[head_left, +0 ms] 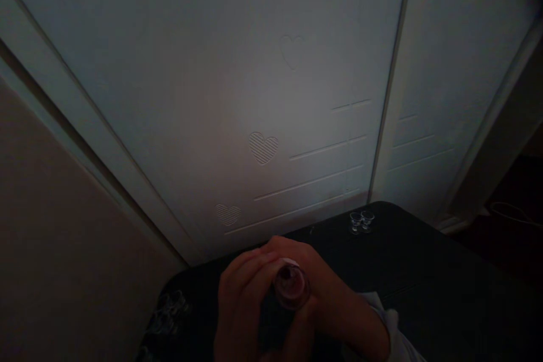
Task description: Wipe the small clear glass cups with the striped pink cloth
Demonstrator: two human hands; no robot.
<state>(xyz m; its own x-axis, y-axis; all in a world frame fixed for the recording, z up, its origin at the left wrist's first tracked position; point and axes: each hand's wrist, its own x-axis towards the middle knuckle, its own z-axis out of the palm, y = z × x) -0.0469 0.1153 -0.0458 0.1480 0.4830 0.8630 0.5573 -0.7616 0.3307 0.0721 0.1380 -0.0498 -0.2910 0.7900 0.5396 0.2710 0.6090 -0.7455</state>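
Note:
Low in the dim head view, my left hand [242, 294] and my right hand [314, 277] come together around a small round-rimmed glass [292, 287]. The glass is seen from above, with its opening towards the camera, and looks pinkish inside. Fingers of my left hand reach across to its upper left side. My right hand is wrapped against its right side, with a light sleeve at the wrist. Something whitish shows at the top of the rim, too blurred to name.
Under my hands is a dark table [407, 260]. Two small clear glasses [361, 222] stand side by side near its far right edge. Several clear glass items [167, 314] lie at the left. Behind rises a white panel [212, 96] with engraved hearts and lines.

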